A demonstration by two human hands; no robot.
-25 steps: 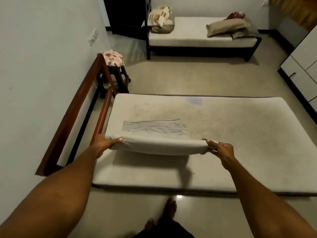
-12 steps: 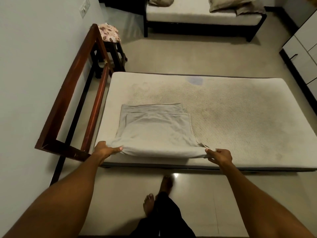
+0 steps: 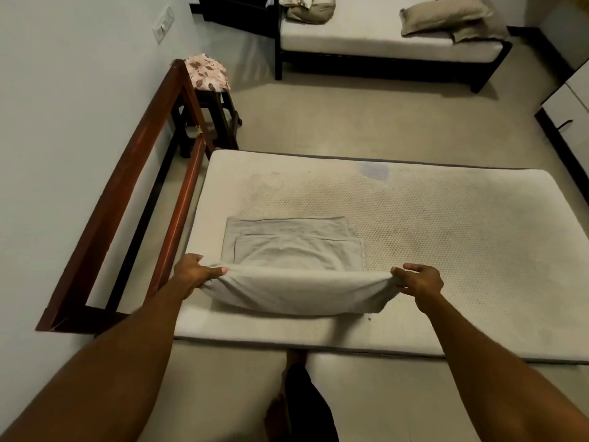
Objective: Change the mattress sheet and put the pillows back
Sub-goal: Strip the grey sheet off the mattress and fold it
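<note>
**Folded sheet held at mattress near-left corner**

While a wooden frame (image 3: 127, 199) leans on the wall at far left, the left hand (image 3: 191, 272) pinches the left end of the folded sheet (image 3: 296, 275), lifted at the near edge of the bare mattress (image 3: 446, 250). The right hand (image 3: 419, 279) pinches its right end, forefinger extended. Two pillows (image 3: 446, 14) lie on the far bed (image 3: 382, 39).

One camera is sitting up high on the person's head. It is looking forward and down at the wide white mattress (image 3: 398, 250) lying near on the floor, and far across to the dark-framed bed (image 3: 382, 36).
</note>
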